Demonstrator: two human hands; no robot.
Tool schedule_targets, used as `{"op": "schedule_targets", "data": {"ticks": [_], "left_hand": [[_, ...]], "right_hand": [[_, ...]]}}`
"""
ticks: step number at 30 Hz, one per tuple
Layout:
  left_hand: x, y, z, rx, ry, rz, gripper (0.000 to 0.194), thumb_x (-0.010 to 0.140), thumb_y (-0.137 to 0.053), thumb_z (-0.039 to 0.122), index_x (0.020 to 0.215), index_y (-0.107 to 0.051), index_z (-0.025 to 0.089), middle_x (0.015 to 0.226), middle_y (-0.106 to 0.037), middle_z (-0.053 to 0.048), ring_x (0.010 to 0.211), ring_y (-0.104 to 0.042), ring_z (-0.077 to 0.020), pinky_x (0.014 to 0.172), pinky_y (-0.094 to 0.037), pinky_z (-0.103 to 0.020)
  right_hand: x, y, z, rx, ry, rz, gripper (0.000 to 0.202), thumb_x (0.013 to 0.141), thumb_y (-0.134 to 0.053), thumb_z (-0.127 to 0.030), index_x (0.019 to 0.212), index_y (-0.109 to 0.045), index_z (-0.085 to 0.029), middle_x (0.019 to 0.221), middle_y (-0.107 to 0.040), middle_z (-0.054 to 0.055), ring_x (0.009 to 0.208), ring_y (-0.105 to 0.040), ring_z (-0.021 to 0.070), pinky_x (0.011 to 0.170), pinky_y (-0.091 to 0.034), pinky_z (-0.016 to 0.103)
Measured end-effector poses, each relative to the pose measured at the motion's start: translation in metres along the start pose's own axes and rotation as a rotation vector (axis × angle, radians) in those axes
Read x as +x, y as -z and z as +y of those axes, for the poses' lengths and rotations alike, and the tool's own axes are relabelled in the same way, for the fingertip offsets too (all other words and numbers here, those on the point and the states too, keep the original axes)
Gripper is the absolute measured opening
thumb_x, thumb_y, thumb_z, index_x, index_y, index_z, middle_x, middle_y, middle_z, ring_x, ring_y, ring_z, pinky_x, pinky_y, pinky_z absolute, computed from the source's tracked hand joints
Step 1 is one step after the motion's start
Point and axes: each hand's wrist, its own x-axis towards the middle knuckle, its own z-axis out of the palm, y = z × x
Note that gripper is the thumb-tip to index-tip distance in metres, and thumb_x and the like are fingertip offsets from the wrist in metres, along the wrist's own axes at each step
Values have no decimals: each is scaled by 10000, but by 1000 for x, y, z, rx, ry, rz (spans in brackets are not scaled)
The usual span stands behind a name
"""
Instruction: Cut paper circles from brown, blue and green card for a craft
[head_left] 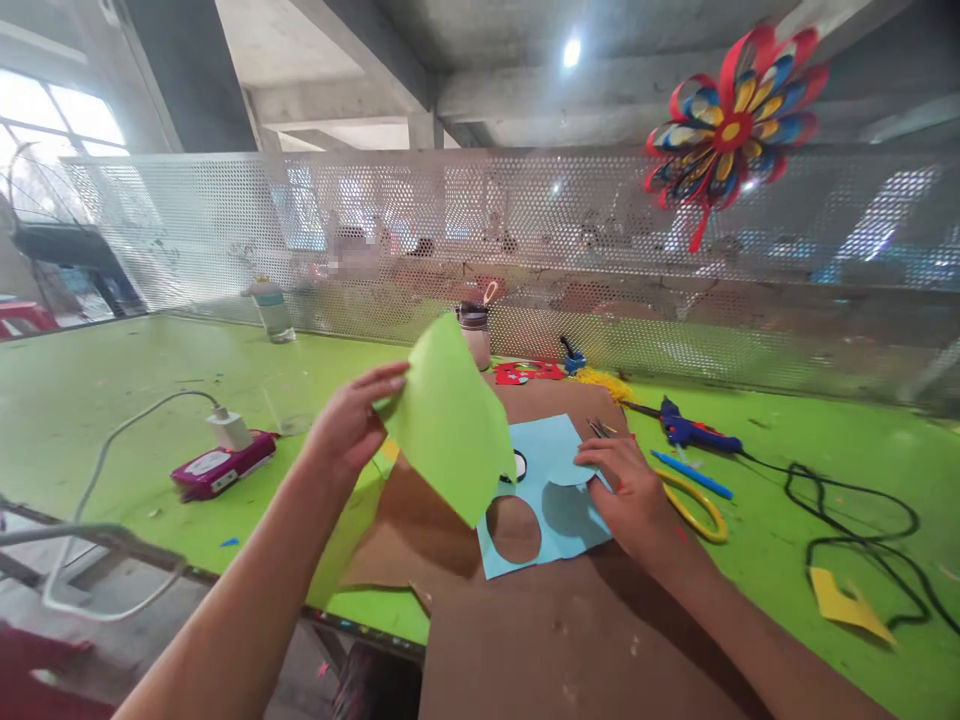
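Bare left hand (pixel 354 420), bare right hand (pixel 626 488); forearms (pixel 259 565) uncovered, slim

I can read no words, brands, numbers or signs anywhere in my view. The bluish label (pixel 271 298) on the bottle (pixel 280 325) is too blurred for me, as is the purple power block's (pixel 241 468) pale face.
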Motion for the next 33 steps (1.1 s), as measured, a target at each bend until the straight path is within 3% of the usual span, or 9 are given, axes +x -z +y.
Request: {"op": "schedule_targets", "data": {"ticks": [3,6,9,11,16,21,25,30,33], "left_hand": [[-28,15,-32,227,130,-109,331,600,-742,312,884,-706,145,781,-722,-82,672,-664,-228,646,-547,-370],[-39,37,-45,481,146,-82,371,672,-678,408,958,-676,173,789,-726,-65,767,-670,-261,703,-528,-386],[-23,58,-49,770,125,83,308,769,-579,374,1017,-617,195,883,-720,-71,873,-645,-272,790,-492,-419],[-6,66,-51,943,146,109,234,772,-611,304,972,-628,183,872,-707,-78,917,-631,-285,838,-468,-441],[11,62,-54,1186,192,-9,217,864,-582,338,942,-632,142,970,-659,-57,879,-623,-186,811,-497,-403],[-20,43,-50,1222,126,-129,197,798,-549,243,898,-702,170,748,-705,-30,712,-651,-197,663,-470,-291],[-42,34,-48,1240,83,-230,207,751,-547,309,813,-729,231,704,-721,-14,663,-651,-201,592,-438,-274],[-18,51,-48,1365,129,-46,361,849,-437,349,1056,-669,166,1016,-708,-142,870,-649,-286,689,-465,-363],[4,57,-57,1418,221,-40,394,841,-525,422,1071,-637,122,963,-687,-154,841,-642,-285,673,-496,-397]], "right_hand": [[1,1,2,5,-8,12,262,730,-531,22,854,-647,-177,861,-652,84,867,-560,248,792,-473,425],[-1,-1,1,12,-6,-9,224,757,-559,-6,859,-642,-188,846,-661,73,854,-565,242,779,-476,405],[-3,-4,-2,21,2,-34,206,776,-567,-24,858,-634,-200,841,-667,63,852,-573,237,777,-480,390],[-4,-5,-4,23,5,-35,200,784,-564,-30,856,-629,-205,837,-666,60,855,-577,239,779,-481,390],[-4,-6,-3,18,12,-17,183,802,-557,-55,863,-628,-212,843,-665,62,851,-586,246,765,-487,400],[-6,-6,1,24,4,-27,185,811,-558,-75,884,-626,-231,851,-666,56,854,-593,246,771,-494,405],[-7,-5,4,40,-4,-45,203,805,-568,-74,905,-625,-241,892,-663,51,891,-587,246,789,-490,401],[-8,-7,0,49,-6,-60,226,791,-568,-39,899,-624,-230,892,-659,49,894,-580,239,813,-476,399],[-9,-8,-2,51,-5,-62,222,793,-565,-35,892,-620,-226,883,-659,49,887,-579,238,805,-478,398]]}}
